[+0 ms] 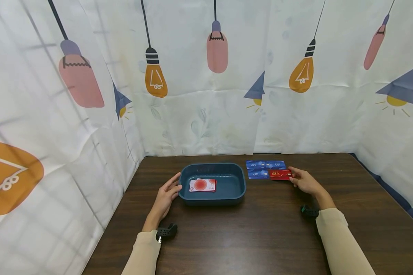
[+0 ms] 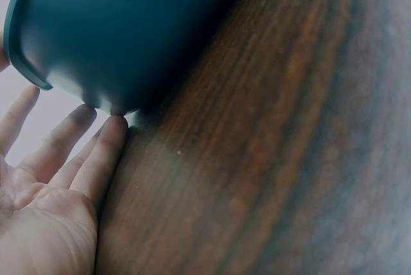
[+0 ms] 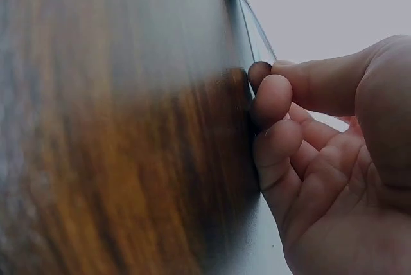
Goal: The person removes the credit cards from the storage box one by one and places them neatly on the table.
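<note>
My left hand (image 1: 166,196) touches the left end of a dark teal tray (image 1: 211,202) with fairly straight fingers. In the left wrist view, fingertips meet the wall of the tray (image 2: 122,37). A small stack of white and red cards (image 1: 200,185) lies inside it. To the right, my right hand (image 1: 304,182) pinches the right edge of a red VIP card (image 1: 278,175). This card lies beside a blue card (image 1: 258,174), below two other blue cards (image 1: 256,165). Close up, the thumb and fingers of the right hand (image 3: 321,153) meet at a thin card edge.
Everything stands on a dark brown wooden table (image 1: 247,236). White curtains (image 1: 199,122) printed with lamps hang behind the table and at both sides. Each wrist wears a black strap (image 1: 309,211). The tray sits left of the cards, with a narrow gap between them.
</note>
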`<state>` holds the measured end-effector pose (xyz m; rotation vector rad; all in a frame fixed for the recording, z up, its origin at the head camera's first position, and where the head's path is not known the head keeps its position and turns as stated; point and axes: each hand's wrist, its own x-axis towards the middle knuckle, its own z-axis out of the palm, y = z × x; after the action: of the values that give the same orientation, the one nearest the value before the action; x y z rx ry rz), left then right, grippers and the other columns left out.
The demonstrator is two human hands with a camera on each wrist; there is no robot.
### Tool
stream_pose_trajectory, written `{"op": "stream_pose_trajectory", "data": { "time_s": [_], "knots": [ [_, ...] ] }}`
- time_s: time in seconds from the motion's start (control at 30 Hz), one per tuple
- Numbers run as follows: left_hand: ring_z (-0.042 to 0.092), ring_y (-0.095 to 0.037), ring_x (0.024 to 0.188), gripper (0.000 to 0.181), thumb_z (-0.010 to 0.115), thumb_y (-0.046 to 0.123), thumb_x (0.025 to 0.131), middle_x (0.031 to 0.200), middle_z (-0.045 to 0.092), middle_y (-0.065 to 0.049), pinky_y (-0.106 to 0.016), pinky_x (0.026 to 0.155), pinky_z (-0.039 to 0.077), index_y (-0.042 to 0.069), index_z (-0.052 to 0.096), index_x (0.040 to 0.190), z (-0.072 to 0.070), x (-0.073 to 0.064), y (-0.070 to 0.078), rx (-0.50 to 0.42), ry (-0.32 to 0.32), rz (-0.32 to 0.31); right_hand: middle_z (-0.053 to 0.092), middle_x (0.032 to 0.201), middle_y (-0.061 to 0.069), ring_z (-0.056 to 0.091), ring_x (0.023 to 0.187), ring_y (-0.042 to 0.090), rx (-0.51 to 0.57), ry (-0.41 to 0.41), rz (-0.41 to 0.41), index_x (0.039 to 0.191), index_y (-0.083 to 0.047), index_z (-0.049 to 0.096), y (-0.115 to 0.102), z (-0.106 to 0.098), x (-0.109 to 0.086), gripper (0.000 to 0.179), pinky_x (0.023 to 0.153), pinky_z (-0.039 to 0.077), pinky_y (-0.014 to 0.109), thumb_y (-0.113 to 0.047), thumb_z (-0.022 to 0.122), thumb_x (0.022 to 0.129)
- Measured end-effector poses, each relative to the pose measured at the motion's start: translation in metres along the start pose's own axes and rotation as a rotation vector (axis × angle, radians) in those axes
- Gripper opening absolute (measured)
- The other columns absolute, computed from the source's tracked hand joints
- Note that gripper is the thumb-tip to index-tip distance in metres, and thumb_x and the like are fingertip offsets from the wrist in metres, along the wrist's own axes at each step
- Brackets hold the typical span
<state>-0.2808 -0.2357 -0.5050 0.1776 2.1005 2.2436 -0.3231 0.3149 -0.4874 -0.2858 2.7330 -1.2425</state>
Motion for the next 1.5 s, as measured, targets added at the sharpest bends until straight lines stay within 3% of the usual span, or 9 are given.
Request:
{"op": "stream_pose_trajectory", "data": {
  "time_s": [0.3, 0.63, 0.8, 1.07, 1.5],
  "knots": [
    [0.047, -0.032, 0.140, 0.056, 0.061, 0.015, 0.103, 0.156, 0.046, -0.017, -0.023, 0.099, 0.052, 0.019, 0.044, 0.157, -0.0002, 0.0000, -0.0004, 0.006, 0.007, 0.007, 0.057, 0.106, 0.024, 0.053, 0.073, 0.020, -0.040, -0.004, -0.003, 0.155, 0.013, 0.026, -0.0001, 0.0002, 0.0012, 0.057, 0.059, 0.041, 0.031, -0.004, 0.048, 0.106],
    [0.048, -0.032, 0.140, 0.055, 0.059, 0.014, 0.104, 0.157, 0.045, -0.017, -0.024, 0.099, 0.053, 0.019, 0.044, 0.157, -0.0010, 0.0007, -0.0016, 0.003, -0.003, 0.012, 0.054, 0.121, 0.035, 0.056, 0.081, 0.022, -0.132, -0.041, -0.032, 0.153, 0.015, 0.028, 0.0018, -0.0008, 0.0059, 0.057, 0.069, 0.047, 0.035, -0.003, 0.049, 0.104],
    [0.046, -0.034, 0.142, 0.055, 0.059, 0.015, 0.104, 0.158, 0.045, -0.018, -0.024, 0.100, 0.052, 0.019, 0.043, 0.157, -0.0011, 0.0006, -0.0017, 0.007, -0.007, 0.019, 0.052, 0.122, 0.034, 0.052, 0.086, 0.026, -0.176, -0.022, -0.032, 0.152, 0.014, 0.031, 0.0008, -0.0001, 0.0067, 0.056, 0.072, 0.044, 0.037, -0.005, 0.052, 0.104],
    [0.044, -0.034, 0.144, 0.056, 0.061, 0.017, 0.103, 0.159, 0.043, -0.016, -0.023, 0.098, 0.053, 0.020, 0.044, 0.157, -0.0011, 0.0007, -0.0022, 0.003, -0.004, 0.014, 0.057, 0.119, 0.035, 0.056, 0.096, 0.034, -0.216, 0.009, -0.046, 0.147, 0.015, 0.040, 0.0011, 0.0019, 0.0078, 0.054, 0.084, 0.048, 0.051, -0.006, 0.059, 0.101],
    [0.044, -0.033, 0.144, 0.055, 0.060, 0.017, 0.104, 0.159, 0.043, -0.015, -0.024, 0.100, 0.052, 0.020, 0.044, 0.156, -0.0009, 0.0007, -0.0024, 0.011, 0.000, 0.005, 0.060, 0.115, 0.031, 0.058, 0.102, 0.042, -0.256, 0.034, 0.022, 0.140, 0.010, 0.051, -0.0038, 0.0038, 0.0085, 0.046, 0.088, 0.047, 0.059, -0.008, 0.062, 0.100]
  ]
}}
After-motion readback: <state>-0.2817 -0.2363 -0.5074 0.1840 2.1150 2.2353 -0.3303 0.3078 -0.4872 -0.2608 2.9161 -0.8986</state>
